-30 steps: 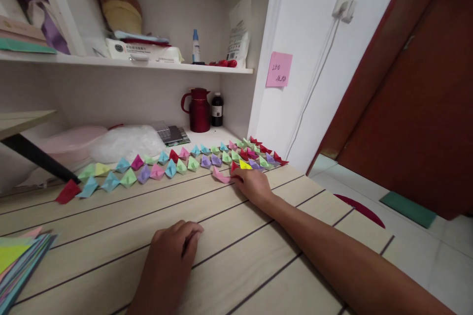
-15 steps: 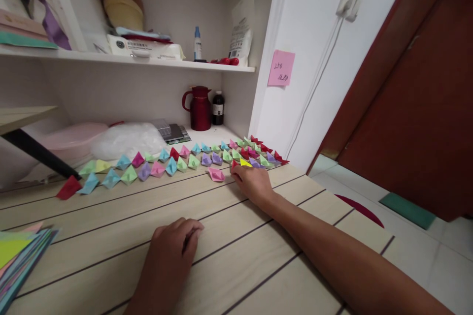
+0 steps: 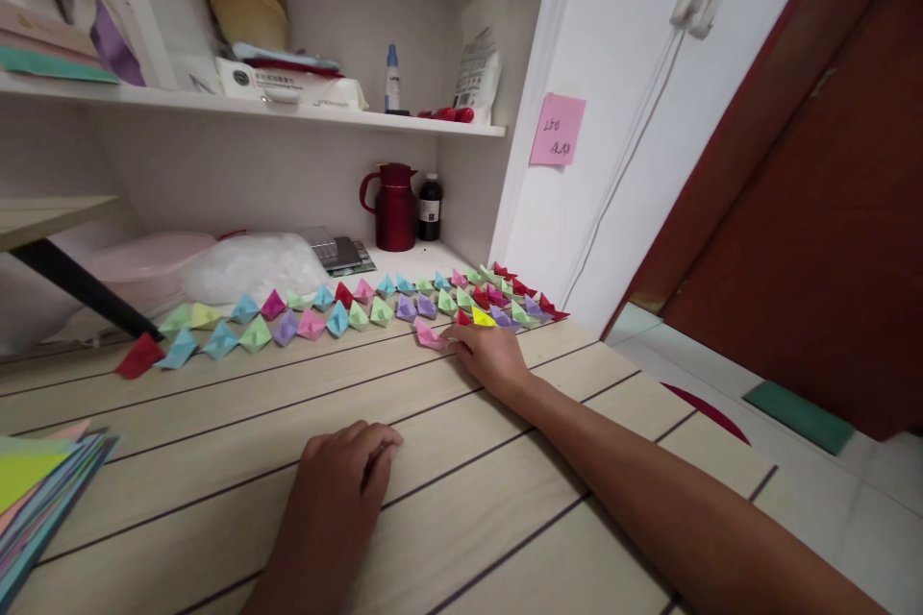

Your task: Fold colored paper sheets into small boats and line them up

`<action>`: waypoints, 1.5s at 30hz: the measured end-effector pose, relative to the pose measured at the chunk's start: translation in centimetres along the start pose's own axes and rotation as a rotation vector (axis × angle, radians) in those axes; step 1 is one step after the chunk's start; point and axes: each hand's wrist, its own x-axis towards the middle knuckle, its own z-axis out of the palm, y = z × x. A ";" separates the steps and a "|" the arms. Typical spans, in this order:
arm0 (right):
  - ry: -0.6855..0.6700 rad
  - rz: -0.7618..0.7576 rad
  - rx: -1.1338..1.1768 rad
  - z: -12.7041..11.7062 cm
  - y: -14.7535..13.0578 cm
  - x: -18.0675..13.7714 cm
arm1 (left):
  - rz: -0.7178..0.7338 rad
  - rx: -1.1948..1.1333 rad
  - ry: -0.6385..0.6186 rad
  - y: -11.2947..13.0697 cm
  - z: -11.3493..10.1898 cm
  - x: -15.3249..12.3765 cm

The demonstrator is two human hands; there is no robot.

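Note:
My right hand (image 3: 490, 356) reaches to the far side of the table, its thumb and fingertips closed on the right end of a pink paper boat (image 3: 428, 334). Beside the knuckles are a yellow paper boat (image 3: 482, 317) and a red one (image 3: 462, 317). Several more folded boats stand in rows along the back edge, among them a light green boat (image 3: 255, 333) and a purple boat (image 3: 286, 328). Nearer to the camera, my left hand (image 3: 342, 485) rests on the tabletop with curled fingers, thumb against forefinger, and nothing shows in it.
A stack of coloured paper (image 3: 54, 500) lies at the table's left. Behind the boats, a shelf holds a plastic bag (image 3: 252, 267), a red thermos jug (image 3: 396, 209) and a dark bottle (image 3: 430, 209). A black table leg (image 3: 87, 288) slants down at the left.
My right hand has shifted slightly from the red boat to the pink boat and now grips its end; that boat is tilted a little. My left hand has stayed in place.

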 end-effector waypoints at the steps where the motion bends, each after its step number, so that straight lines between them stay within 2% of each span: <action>1: 0.005 -0.009 0.011 0.0 0.0 0.0 | 0.001 -0.002 -0.003 0.0 0.0 0.0; 6: 0.005 -0.025 0.019 0.0 -0.2 0.1 | 0.000 0.000 -0.009 0.0 0.1 0.1; 12: -0.041 0.007 -0.117 -0.5 -0.8 0.2 | -0.004 0.007 -0.021 0.2 -0.1 0.0; 24: -0.059 0.054 -0.205 -0.3 -0.7 0.3 | 0.007 0.011 -0.011 0.3 0.2 0.0; 34: -0.017 0.079 -0.207 -0.2 -0.7 0.2 | 0.004 0.003 -0.024 0.4 0.3 -0.1; 39: 0.117 0.066 -0.062 -0.7 -0.8 -0.2 | 0.004 0.011 -0.020 0.4 0.3 -0.1; 45: 0.322 0.148 0.428 -1.3 0.4 -0.3 | 0.002 0.013 -0.025 0.6 0.4 -0.1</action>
